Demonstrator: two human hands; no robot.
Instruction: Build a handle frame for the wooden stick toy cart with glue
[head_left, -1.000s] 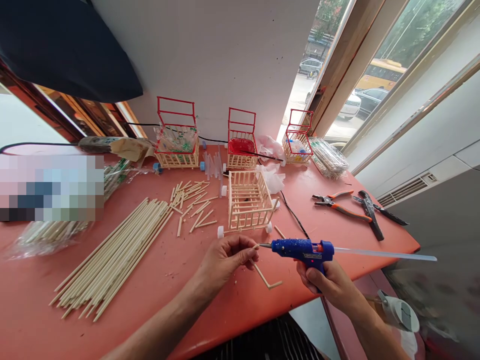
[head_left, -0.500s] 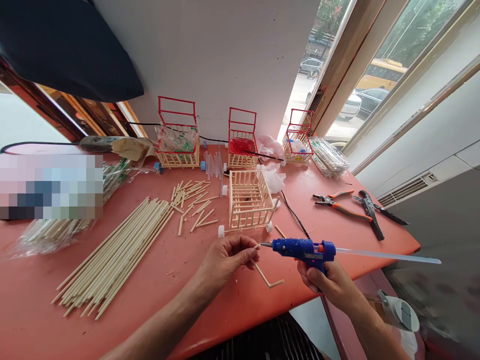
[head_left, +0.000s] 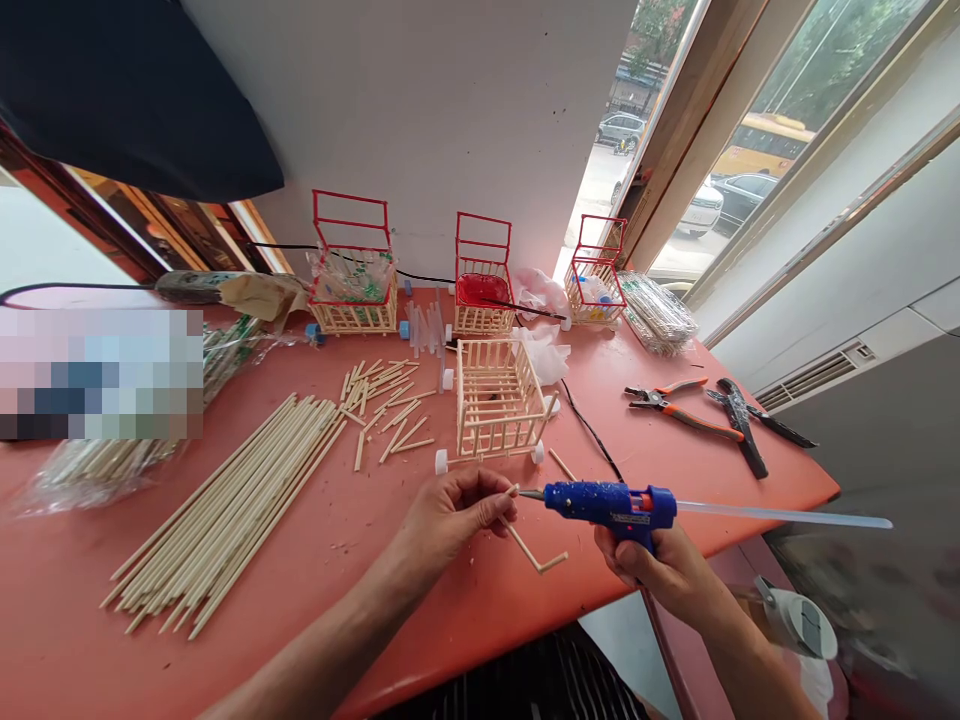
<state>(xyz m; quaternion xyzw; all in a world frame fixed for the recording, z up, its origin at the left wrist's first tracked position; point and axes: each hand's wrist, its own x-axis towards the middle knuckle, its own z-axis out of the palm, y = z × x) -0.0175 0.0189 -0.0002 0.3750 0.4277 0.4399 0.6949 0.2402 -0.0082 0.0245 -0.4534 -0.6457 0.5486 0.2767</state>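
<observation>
My left hand (head_left: 469,508) pinches a thin wooden stick frame (head_left: 523,545), bent at a corner with a short piece at its lower end. In my right hand (head_left: 656,565) is a blue hot glue gun (head_left: 604,502), its nozzle pointing left, close to the stick end at my left fingertips. A long clear glue stick (head_left: 787,515) juts from the back of the gun. Just beyond my left hand stands a small wooden stick cart (head_left: 499,440) with white cap wheels.
Long wooden sticks (head_left: 232,510) and short cut pieces (head_left: 386,400) lie to the left. Red-trimmed carts (head_left: 354,312) line the wall. Pliers (head_left: 682,408) and a black-handled tool (head_left: 742,430) lie right. A black cord (head_left: 592,430) crosses the table (head_left: 300,660).
The glue gun has shifted very slightly to the right, its nozzle still beside the stick end. My left hand keeps its pinch almost unmoved.
</observation>
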